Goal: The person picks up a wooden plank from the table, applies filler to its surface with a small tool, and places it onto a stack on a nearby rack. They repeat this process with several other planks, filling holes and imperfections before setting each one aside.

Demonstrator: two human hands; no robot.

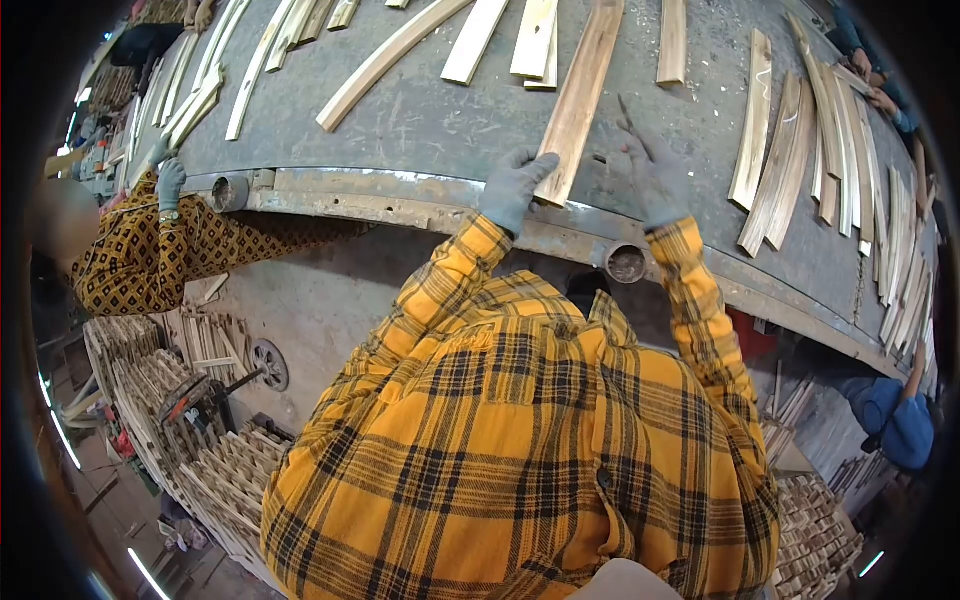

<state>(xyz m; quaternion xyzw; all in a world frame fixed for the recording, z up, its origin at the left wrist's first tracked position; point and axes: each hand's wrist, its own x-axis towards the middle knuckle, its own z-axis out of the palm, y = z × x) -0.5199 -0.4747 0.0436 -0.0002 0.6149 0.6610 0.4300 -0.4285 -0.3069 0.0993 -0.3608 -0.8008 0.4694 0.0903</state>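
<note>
A large grey worktable [440, 140] is seen across the upper view, its near rim curving from left to right. Stacked wood pieces [200, 430] are piled on the floor side at lower left, and more stacked pieces [815, 525] at lower right. On the tabletop, loose wooden strips [765, 130] are spread in groups to the left, at the far side and to the right, most pointing away from the rim.

The held strip [585, 100] is laid among them, its near end at the table's rim in front of the person; its long axis is run away from the body, leaning to the right toward the far end. This near end is gripped by the gloved left hand [512, 188], thumb on top. The gloved right hand [658, 182] is raised just right of the strip, apart from it. It is blurred; a thin dark tool [626, 112] seems to be held there, but how closed the fingers are cannot be told.

Two round cups are fixed at the rim: the nearer cup [627, 262], between the forearms, is brownish inside; the contents of the farther cup [230, 193] cannot be made out.
</note>
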